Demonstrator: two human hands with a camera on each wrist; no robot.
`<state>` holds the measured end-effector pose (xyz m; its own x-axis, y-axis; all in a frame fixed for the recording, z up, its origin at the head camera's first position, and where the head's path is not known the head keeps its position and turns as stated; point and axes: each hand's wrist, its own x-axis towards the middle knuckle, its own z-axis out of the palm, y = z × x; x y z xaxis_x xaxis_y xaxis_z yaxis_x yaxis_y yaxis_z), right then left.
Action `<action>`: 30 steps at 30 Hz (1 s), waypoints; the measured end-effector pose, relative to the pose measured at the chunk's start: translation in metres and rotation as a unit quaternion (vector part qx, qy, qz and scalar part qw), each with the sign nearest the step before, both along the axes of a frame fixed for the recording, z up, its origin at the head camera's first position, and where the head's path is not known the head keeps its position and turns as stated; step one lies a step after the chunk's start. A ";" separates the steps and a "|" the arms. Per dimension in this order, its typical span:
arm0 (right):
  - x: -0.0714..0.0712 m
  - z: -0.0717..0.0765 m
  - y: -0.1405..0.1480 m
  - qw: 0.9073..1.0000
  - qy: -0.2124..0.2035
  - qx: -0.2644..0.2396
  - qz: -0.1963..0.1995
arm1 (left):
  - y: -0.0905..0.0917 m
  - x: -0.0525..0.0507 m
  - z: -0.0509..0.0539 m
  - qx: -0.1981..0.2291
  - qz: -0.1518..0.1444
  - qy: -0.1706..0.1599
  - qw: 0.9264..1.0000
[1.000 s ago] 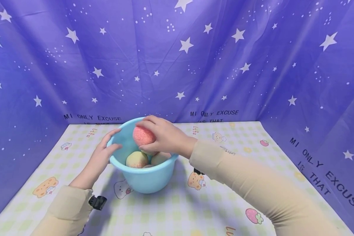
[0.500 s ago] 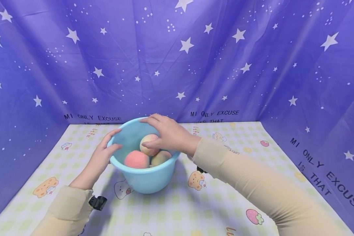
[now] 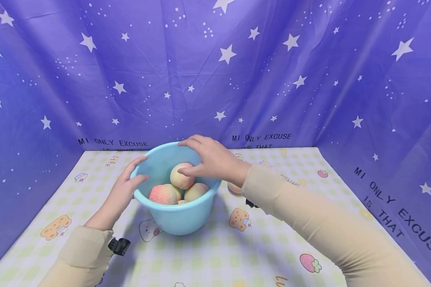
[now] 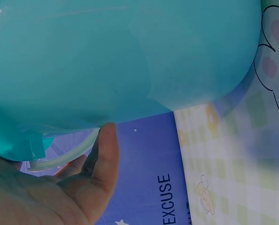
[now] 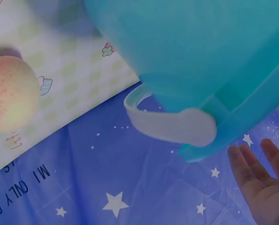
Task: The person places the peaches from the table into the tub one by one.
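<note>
A light blue bucket point(image 3: 181, 217) holds several peaches, among them a pink-blushed peach point(image 3: 163, 194) at the front left and a paler peach point(image 3: 182, 176) on top. My left hand point(image 3: 123, 189) grips the bucket's left rim, thumb inside and fingers outside; in the left wrist view a fingertip touches the outer wall. Over the right rim, my right hand point(image 3: 215, 159) is spread and holds nothing, its thumb in front of the paler peach. The right wrist view shows these fingers point(image 5: 252, 173) apart from the bucket.
Another peach point(image 5: 10, 93) lies on the table outside the bucket, mostly hidden behind my right wrist in the head view. A white handle point(image 5: 172, 126) hangs at the bucket's side. A purple star-printed curtain point(image 3: 215, 79) backs the checked tablecloth point(image 3: 194, 259).
My right hand has let go of a pink peach, which now lies in the bucket's front left. That hand has then shifted right, toward the rim. The left hand has stayed put.
</note>
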<state>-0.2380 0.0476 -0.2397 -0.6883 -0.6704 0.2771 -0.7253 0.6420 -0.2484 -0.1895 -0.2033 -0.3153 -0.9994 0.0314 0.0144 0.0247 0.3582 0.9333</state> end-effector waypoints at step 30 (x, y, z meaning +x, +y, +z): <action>-0.008 0.001 0.039 0.999 -0.014 -0.005 -0.048 | 0.001 0.001 0.001 -0.005 0.000 -0.002 1.000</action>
